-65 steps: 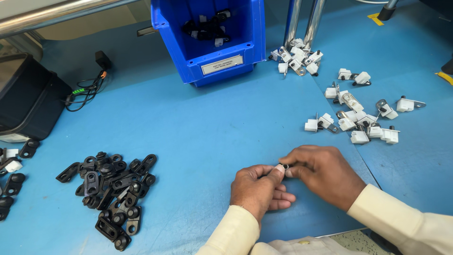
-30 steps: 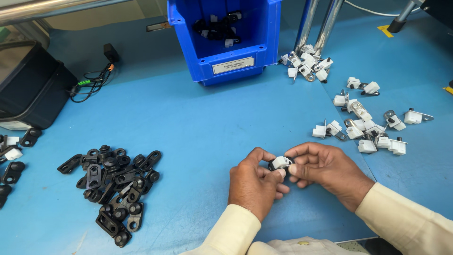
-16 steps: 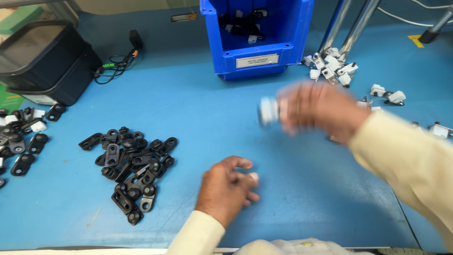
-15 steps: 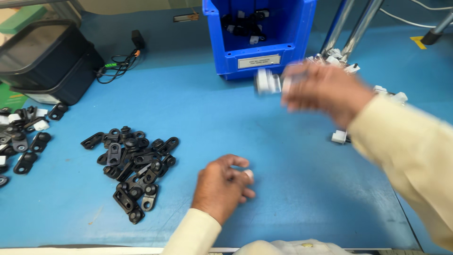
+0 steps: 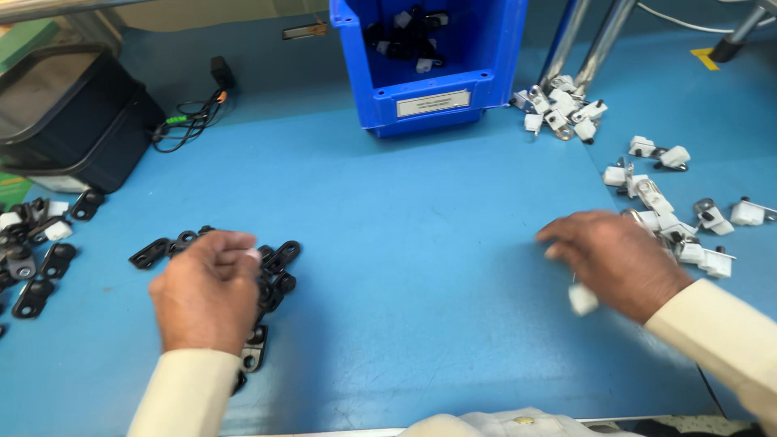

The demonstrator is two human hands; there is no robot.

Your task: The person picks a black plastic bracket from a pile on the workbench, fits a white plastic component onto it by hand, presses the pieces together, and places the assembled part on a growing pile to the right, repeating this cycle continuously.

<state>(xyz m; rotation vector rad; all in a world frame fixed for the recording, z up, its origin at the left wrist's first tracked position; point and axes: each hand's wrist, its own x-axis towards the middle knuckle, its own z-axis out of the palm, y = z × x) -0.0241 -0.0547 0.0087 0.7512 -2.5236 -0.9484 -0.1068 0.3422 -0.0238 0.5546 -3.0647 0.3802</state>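
Across the lower left of the frame, the person's left hand (image 5: pixel 206 290) lies knuckles-up over a heap of black flat brackets (image 5: pixel 271 271), fingers curled down onto them; whether one is pinched underneath I cannot tell, since the back of the hand hides the fingertips. Over at the lower right, the right hand (image 5: pixel 619 259) hovers at the near edge of a scatter of white clips (image 5: pixel 676 235), blurred by motion, its fingers bent loosely; a small white clip piece (image 5: pixel 582 299) shows just below the palm, but whether it is held or merely lying on the blue table (image 5: pixel 421 243) is not clear. More white clips sit in a cluster (image 5: pixel 558 109) by two metal legs at the upper right, and a blue bin (image 5: pixel 429 57) at the top centre holds a few joined black-and-white parts. A black case (image 5: pixel 69 121) stands at the upper left with a cable beside it, and a second group of black brackets (image 5: pixel 36 251) trails off the left edge. To my eye the risk is plain: both hands work by feel and well apart, so the left could drag several brackets along instead of one, and the moving right hand could knock that white piece toward the near table edge.
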